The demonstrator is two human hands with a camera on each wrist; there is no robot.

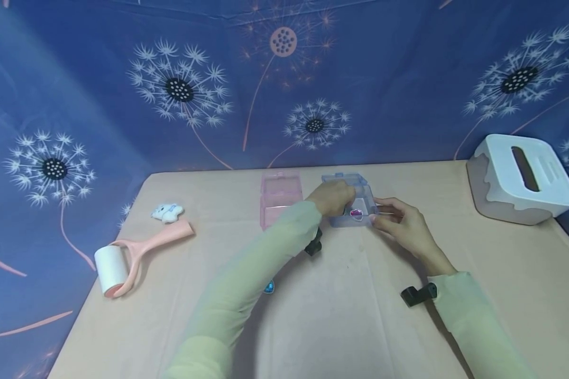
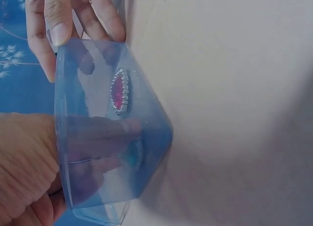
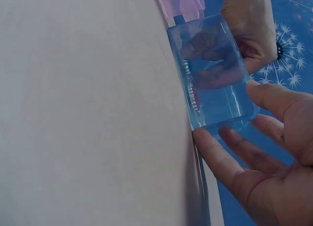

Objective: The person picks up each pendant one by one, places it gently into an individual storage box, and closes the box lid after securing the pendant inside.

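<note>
A clear blue plastic box [image 1: 352, 220] stands with its lid raised at the back. Inside lies a pink gem with a silvery beaded rim [image 2: 119, 91]. My left hand [image 1: 333, 197] reaches into the box from the left, its curled fingertips around a teal gem [image 2: 133, 152] near the floor, seen blurred through the wall. At the box's right end, my right hand [image 1: 404, 225] holds it, thumb at the front corner and fingers behind. Beside the box on the left is an open pink box [image 1: 281, 199], partly covered by my left arm.
A blue gem [image 1: 268, 287] lies on the table by my left forearm. Farther left are a pink-handled lint roller [image 1: 144, 250] and a small light-blue figure [image 1: 168, 212]. A white and grey tissue box [image 1: 521, 179] stands at the back right, before the blue dandelion cloth.
</note>
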